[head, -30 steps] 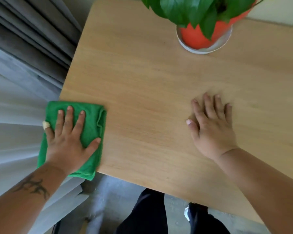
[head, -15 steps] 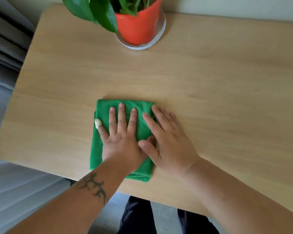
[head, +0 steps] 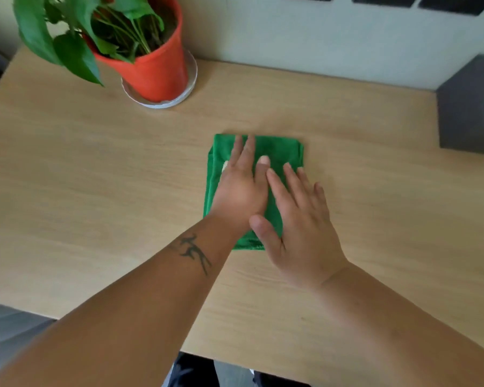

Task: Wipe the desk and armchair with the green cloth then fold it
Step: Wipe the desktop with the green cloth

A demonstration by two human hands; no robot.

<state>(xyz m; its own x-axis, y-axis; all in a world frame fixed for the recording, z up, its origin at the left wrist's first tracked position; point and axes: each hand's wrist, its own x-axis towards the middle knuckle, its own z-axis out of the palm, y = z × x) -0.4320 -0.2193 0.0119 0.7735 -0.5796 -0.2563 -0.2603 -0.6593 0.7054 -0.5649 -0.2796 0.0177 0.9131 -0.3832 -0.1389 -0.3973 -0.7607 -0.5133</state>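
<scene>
The folded green cloth point(head: 281, 149) lies flat near the middle of the light wooden desk point(head: 95, 191). My left hand point(head: 238, 188) presses flat on the cloth's left half, fingers stretched toward the far edge. My right hand point(head: 305, 230) lies flat beside it, with its thumb and first fingers on the cloth's right half and its outer edge on bare wood. The two hands touch side by side and hide most of the cloth's near part. No armchair is in view.
An orange pot with a leafy plant point(head: 157, 71) stands on a clear saucer at the desk's back left. A dark grey box point(head: 470, 107) sits at the back right against the pale wall. The desk's near edge runs below my forearms.
My left hand slid the cloth from the desk's left edge to the middle. My right hand moved left from bare wood onto the cloth. The view shifted right.
</scene>
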